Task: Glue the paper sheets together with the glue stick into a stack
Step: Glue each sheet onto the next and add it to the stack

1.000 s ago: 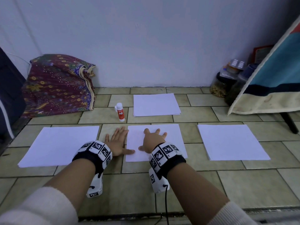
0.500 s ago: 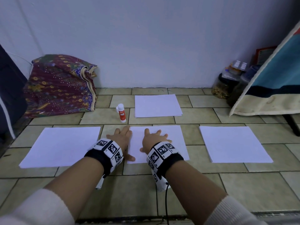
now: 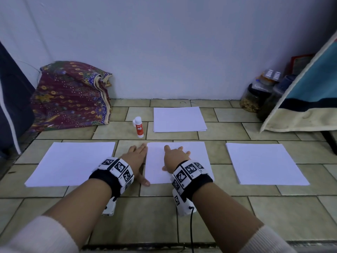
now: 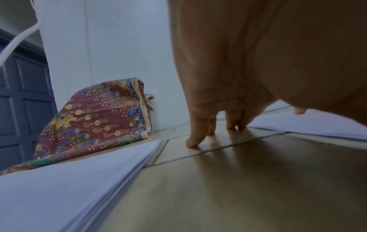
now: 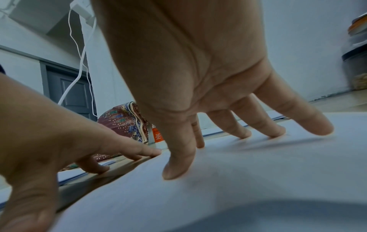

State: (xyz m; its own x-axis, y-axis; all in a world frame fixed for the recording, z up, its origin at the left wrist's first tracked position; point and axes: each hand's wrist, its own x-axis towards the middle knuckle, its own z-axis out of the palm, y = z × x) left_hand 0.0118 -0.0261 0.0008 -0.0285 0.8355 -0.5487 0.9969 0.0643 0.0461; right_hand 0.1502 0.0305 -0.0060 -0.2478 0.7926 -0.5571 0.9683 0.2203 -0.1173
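The right hand [image 3: 175, 157] is laid flat, fingers spread and straight, on the middle paper sheet [image 3: 193, 152]; nothing is grasped, and the fingertips [image 5: 174, 172] are seen pressing the paper down, probably so that it is kept from sliding. The left hand [image 3: 135, 157] is likewise released and flat, set on the floor tiles [image 3: 218, 216] just beside the sheet's left edge, its thumb at the near left corner; this placement suggests the edge is being squared or steadied. Whether the thumb actually touches the paper cannot be told. The glue stick [image 3: 139, 127] is left upright and capped on the floor beyond the left hand, untouched, between the patterned cloth bundle [image 3: 71, 95] and the far paper pile [image 3: 178, 119]. Further piles are kept well apart, one at the left [image 3: 73, 163] and one at the right [image 3: 264, 163], presumably so that sheets can be drawn singly. No gluing appears to have begun.
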